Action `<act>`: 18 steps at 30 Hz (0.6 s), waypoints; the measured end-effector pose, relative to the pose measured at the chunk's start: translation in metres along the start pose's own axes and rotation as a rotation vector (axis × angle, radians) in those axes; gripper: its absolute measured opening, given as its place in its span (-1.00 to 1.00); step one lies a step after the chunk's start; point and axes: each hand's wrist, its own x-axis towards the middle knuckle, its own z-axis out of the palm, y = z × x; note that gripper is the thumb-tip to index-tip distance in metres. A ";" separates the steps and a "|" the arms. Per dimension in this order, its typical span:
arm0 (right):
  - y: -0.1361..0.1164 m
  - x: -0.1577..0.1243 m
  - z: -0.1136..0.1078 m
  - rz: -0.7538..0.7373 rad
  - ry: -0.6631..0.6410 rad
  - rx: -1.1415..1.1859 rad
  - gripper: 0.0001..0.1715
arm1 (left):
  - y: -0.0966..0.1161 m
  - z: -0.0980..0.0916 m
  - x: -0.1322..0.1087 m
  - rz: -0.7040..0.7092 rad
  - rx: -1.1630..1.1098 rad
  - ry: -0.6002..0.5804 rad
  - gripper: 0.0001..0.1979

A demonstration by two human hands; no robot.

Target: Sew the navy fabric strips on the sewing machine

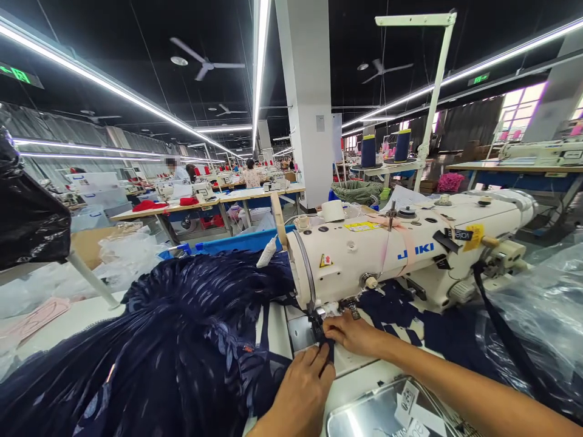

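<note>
A white Juki sewing machine [410, 249] stands in front of me on a white table [82, 312]. A large heap of dark navy patterned fabric [182, 340] covers the table to its left and runs under the needle. My left hand [303, 388] lies on the fabric just in front of the presser foot [319, 325], fingers curled and pinching a navy strip. My right hand [353, 334] reaches in from the right and presses the same strip flat beside the foot, fingers together.
A metal tray [382, 413] with white labels sits at the near edge. Clear plastic bags [546, 303] lie to the right, a black bag [27, 212] hangs at left. Thread cones [368, 152] stand behind the machine. Other people work at distant sewing tables [204, 203].
</note>
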 end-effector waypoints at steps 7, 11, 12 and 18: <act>0.009 0.003 0.006 -0.012 0.028 0.067 -0.83 | 0.002 -0.013 0.010 -0.073 -0.049 -0.163 -0.73; 0.013 0.001 0.010 -0.071 0.077 0.003 -0.84 | 0.001 -0.014 0.010 -0.090 -0.087 -0.189 -0.67; 0.014 0.000 0.011 -0.086 0.095 -0.024 -0.84 | 0.001 -0.014 0.011 -0.093 -0.095 -0.193 -0.66; 0.015 -0.004 0.015 -0.131 0.145 -0.116 -0.85 | -0.001 -0.011 0.011 -0.097 -0.126 -0.164 -0.66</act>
